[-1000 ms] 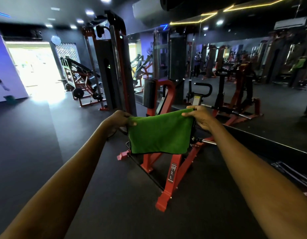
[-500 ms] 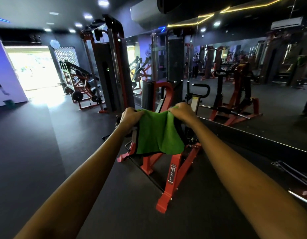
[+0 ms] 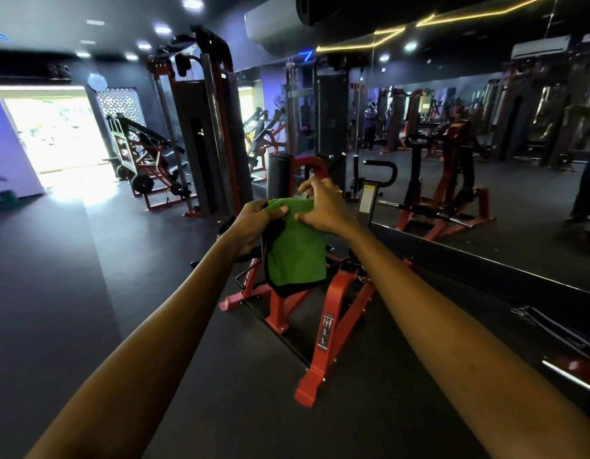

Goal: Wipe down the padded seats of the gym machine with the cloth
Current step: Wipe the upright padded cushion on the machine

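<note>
Two hands: left hand [image 3: 254,223] and right hand [image 3: 323,210] are both working at the top edge of the green cloth [image 3: 297,256], holding it in the air above the red machine [image 3: 333,326].
Left fingers: curling round the cloth's upper left corner, thumb lying across the fabric; gripping firmly.
Right fingers: thumb is pressing into the top fold and pinching it. The other fingers are arching up above, half curled; how many are touching fabric I cannot tell.
Cloth: hanging bunched from the two hands, long axis running straight down toward the machine's base. The hands are sitting close together, almost meeting.
Dark edge [image 3: 287,289]: showing along the cloth's left and lower border. I cannot tell whether this is seat padding behind or the cloth's own backing.
Key relation: upright pad [image 3: 280,177] is standing on the machine just beyond the fingertips, between the two hands, its long axis vertical like the hanging cloth. The right hand is riding higher, about level with the pad's lower end. Neither hand is looking clearly nearer.
Next move, judging: the cloth is probably needing to travel forward onto the padding, then stroke along its length.
Surface: floor [image 3: 121,293] is lying as dark matting all round the machine.
Room: mirror [image 3: 486,160] is running behind the machine to its right. Weight-stack tower [image 3: 204,144] is standing behind it to the left. Bright doorway [image 3: 55,137] is glaring far left of the machine.
</note>
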